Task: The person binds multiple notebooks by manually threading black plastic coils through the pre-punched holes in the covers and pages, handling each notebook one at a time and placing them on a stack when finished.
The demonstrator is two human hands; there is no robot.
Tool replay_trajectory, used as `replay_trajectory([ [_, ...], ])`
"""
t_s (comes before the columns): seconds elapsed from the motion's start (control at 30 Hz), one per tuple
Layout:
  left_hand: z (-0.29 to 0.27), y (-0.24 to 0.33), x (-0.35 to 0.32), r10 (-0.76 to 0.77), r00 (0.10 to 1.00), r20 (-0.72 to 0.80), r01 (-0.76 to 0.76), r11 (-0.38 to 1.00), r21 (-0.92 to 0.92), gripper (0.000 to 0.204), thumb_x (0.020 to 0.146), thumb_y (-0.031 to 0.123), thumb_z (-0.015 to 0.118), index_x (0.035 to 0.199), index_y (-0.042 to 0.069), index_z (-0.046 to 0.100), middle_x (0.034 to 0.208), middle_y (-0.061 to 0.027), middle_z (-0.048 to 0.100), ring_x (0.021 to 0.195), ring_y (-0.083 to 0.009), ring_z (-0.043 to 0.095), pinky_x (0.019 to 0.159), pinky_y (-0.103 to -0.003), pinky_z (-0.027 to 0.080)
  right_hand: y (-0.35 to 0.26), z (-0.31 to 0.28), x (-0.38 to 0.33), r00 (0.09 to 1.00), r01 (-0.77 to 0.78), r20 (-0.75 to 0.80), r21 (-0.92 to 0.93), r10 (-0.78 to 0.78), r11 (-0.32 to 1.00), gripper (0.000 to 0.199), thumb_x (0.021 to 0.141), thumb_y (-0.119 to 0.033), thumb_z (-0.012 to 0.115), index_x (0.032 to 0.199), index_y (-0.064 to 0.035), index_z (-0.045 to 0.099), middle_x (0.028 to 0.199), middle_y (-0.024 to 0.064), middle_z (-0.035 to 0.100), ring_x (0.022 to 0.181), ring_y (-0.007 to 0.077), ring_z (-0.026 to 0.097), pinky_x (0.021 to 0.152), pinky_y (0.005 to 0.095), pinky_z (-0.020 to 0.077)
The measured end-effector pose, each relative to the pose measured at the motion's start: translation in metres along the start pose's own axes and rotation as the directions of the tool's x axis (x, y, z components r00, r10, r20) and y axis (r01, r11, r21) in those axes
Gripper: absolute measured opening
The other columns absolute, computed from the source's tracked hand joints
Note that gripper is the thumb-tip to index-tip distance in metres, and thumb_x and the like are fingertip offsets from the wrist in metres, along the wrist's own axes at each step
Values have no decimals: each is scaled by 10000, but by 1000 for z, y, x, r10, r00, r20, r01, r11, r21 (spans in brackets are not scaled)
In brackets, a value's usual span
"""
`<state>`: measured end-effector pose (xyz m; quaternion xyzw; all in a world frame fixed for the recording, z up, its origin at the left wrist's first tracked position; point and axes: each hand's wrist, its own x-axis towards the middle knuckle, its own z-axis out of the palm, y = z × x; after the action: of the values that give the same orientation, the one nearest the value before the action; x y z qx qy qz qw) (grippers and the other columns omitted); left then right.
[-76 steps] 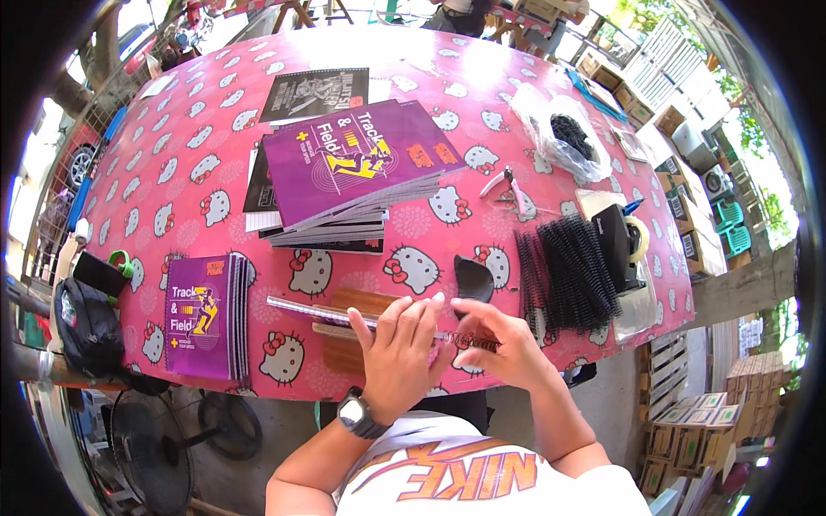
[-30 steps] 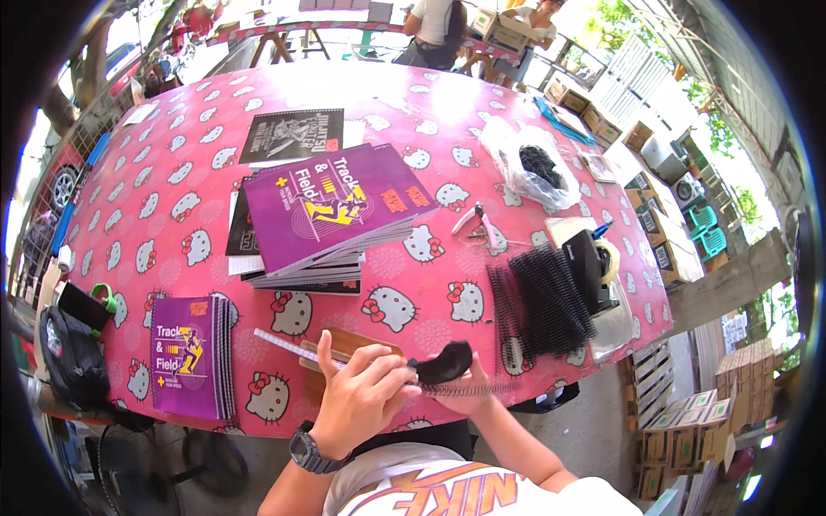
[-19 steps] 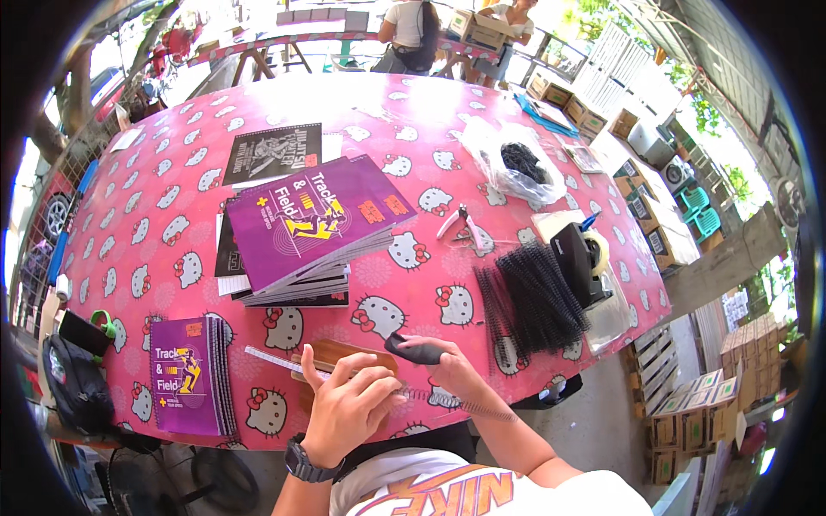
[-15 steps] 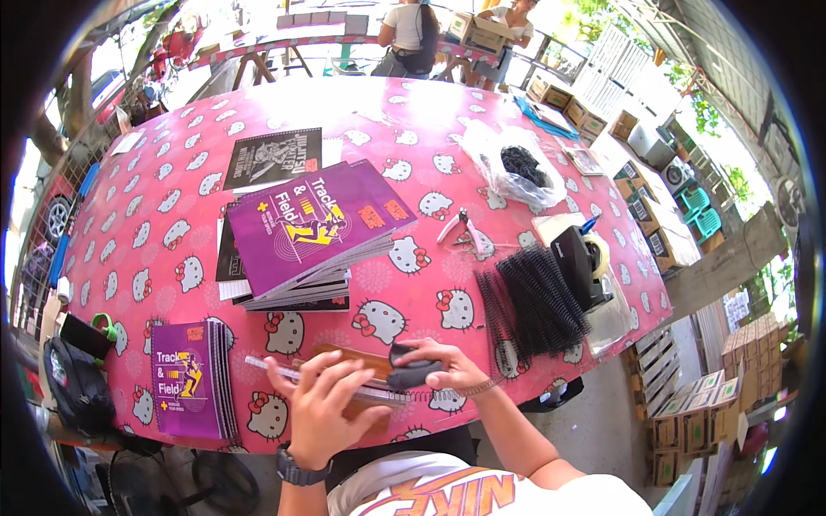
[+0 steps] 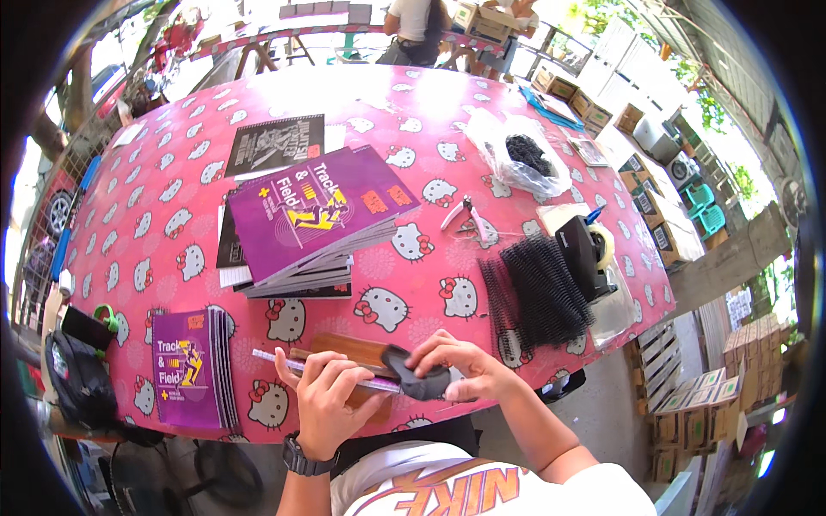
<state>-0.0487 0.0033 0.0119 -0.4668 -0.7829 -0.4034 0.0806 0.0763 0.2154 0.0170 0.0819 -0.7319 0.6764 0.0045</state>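
Near the table's front edge my left hand (image 5: 331, 397) is closed on a thin notebook (image 5: 383, 384) seen edge-on, a pale strip with a purple tint. Its fingers curl over the top and the index finger lies along the far end. Beneath and behind it lies a brown wooden board (image 5: 360, 348). My right hand (image 5: 465, 365) grips a dark grey, soft-looking piece (image 5: 419, 378) at the notebook's right end. Fingers rest on top of that piece, thumb below. What lies under it is hidden.
Left stand purple spiral notebooks (image 5: 185, 370); farther back is a larger purple stack (image 5: 318, 211) beside a black notebook (image 5: 274, 144). To the right lie black spiral coils (image 5: 542, 288), pink-handled pliers (image 5: 469, 222), a black desk device (image 5: 578, 256) and a plastic bag (image 5: 516, 159). Two people stand beyond.
My right hand has shifted slightly right and spread over the dark grey piece. The loose black coil trailing from the notebook's right end no longer shows. My left fingers have curled in closer.
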Motion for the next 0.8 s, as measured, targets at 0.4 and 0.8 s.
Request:
replay_trajectory([
  [0.4, 5, -4, 1, 56, 997, 46, -57, 998, 5, 263, 588, 289, 804, 754, 192, 625, 785, 65, 592, 952, -154, 559, 1050, -622, -5, 20, 5, 10, 981, 116, -110, -335, -161, 935, 388, 556, -9, 709, 939, -57, 668, 965, 60, 661, 942, 239, 588, 853, 360, 427],
  [0.8, 1, -6, -2, -7, 1000, -2, 7, 1000, 25, 297, 554, 343, 826, 713, 184, 632, 782, 65, 596, 983, -156, 555, 1050, -623, -18, -26, 3, 8, 947, 98, -126, -763, -296, 639, 279, 517, -69, 626, 790, -117, 658, 794, 31, 593, 765, 232, 509, 716, 345, 378],
])
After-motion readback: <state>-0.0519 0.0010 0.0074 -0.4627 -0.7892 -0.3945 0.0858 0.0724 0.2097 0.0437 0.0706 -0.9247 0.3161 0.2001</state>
